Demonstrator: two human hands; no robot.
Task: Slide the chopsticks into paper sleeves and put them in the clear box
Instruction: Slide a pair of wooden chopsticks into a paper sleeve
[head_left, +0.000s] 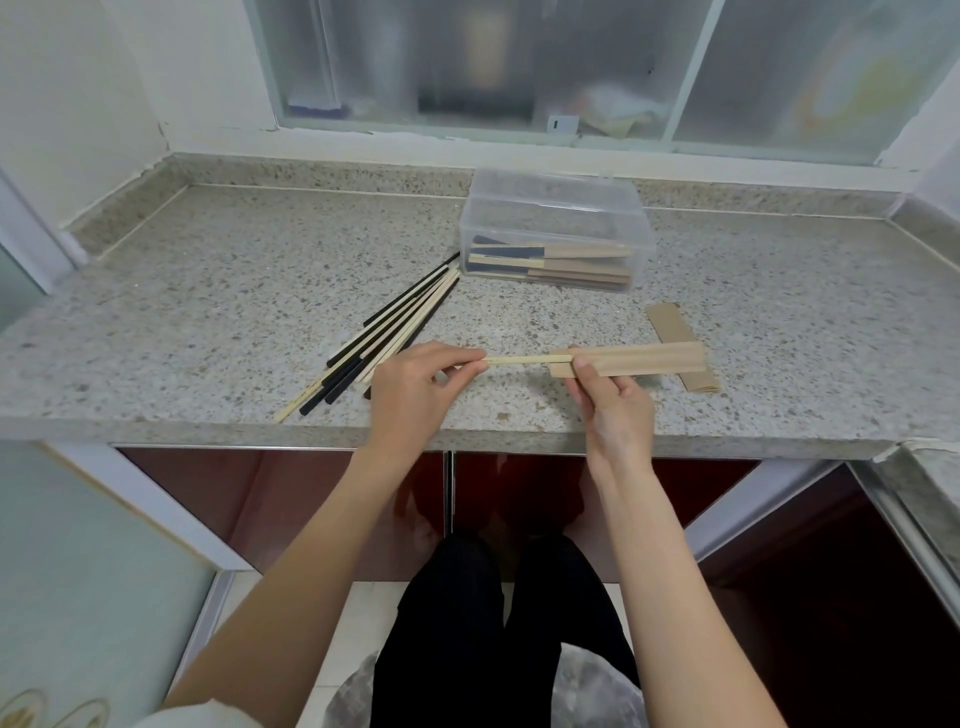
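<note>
We are partway through: several sleeved pairs already lie in the clear plastic lidded box (556, 234), while a fan of loose black and pale wooden chopsticks (384, 338) waits on the counter just left of our hands. Our left hand (415, 387) pinches the bare end of a pale wooden chopstick pair (519, 359), and our right hand (608, 395) grips the mouth of the tan paper sleeve (639, 358) around it (roughly half in, we judge). Spare tan sleeves (670, 322) lie behind. The speckled granite countertop (234, 291) sits beneath a frosted sliding window (519, 67).
</note>
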